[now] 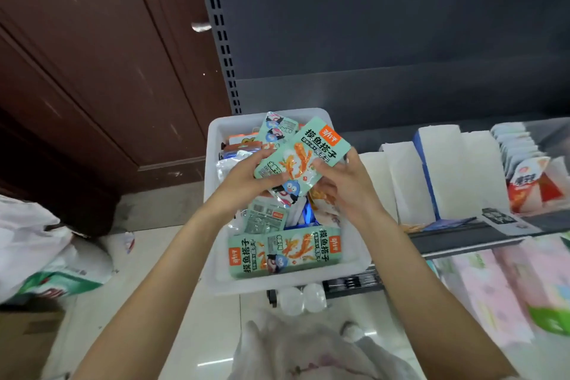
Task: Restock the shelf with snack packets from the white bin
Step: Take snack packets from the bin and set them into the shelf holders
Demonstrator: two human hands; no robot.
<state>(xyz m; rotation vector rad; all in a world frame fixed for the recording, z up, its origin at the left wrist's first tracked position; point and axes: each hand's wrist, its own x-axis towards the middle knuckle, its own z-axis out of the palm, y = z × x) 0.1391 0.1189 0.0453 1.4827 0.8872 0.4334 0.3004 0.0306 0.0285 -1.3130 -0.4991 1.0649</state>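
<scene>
A white bin (216, 133) sits at the left end of a dark shelf (462, 236), full of snack packets. Above the bin, my left hand (246, 176) and my right hand (345, 182) both grip a small stack of mint-green snack packets (305, 151) with orange print, tilted up to the right. My left fingers curl round the stack's lower left edge, my right thumb and fingers pinch its right side. More green packets (283, 251) lie flat at the bin's near end. Other packets in the bin are partly hidden under my hands.
White boxes (444, 170) and red-and-white packets (530, 179) stand in rows on the shelf to the right. Pastel packs (493, 287) fill the lower shelf. A brown wooden door (92, 71) is on the left, plastic bags (46, 250) lie on the tiled floor.
</scene>
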